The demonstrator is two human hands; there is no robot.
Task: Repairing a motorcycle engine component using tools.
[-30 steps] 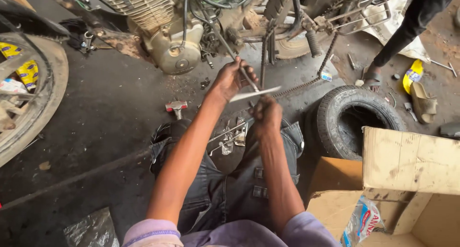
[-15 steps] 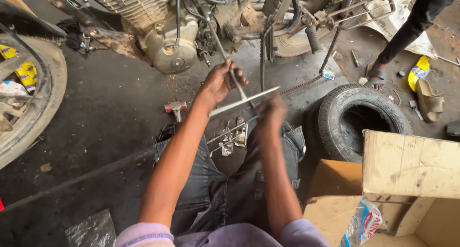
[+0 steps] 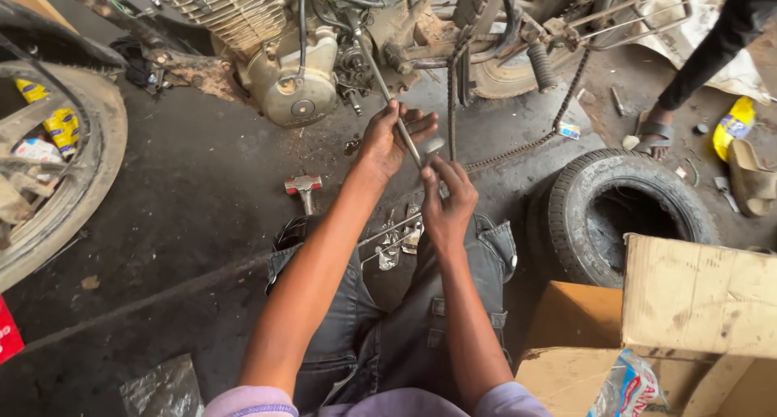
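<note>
Head view: my left hand and right hand both grip one long metal rod, its length running from my hands up and left toward the one motorcycle engine, with one tyre and one small hammer lying on the floor nearby.

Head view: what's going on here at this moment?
A person sits on a dirty workshop floor facing a motorcycle engine. The left hand and right hand both grip a thin metal rod that slants up toward the engine. Loose wrenches lie between the knees, a small hammer to the left, and a tyre and cardboard box to the right.
</note>
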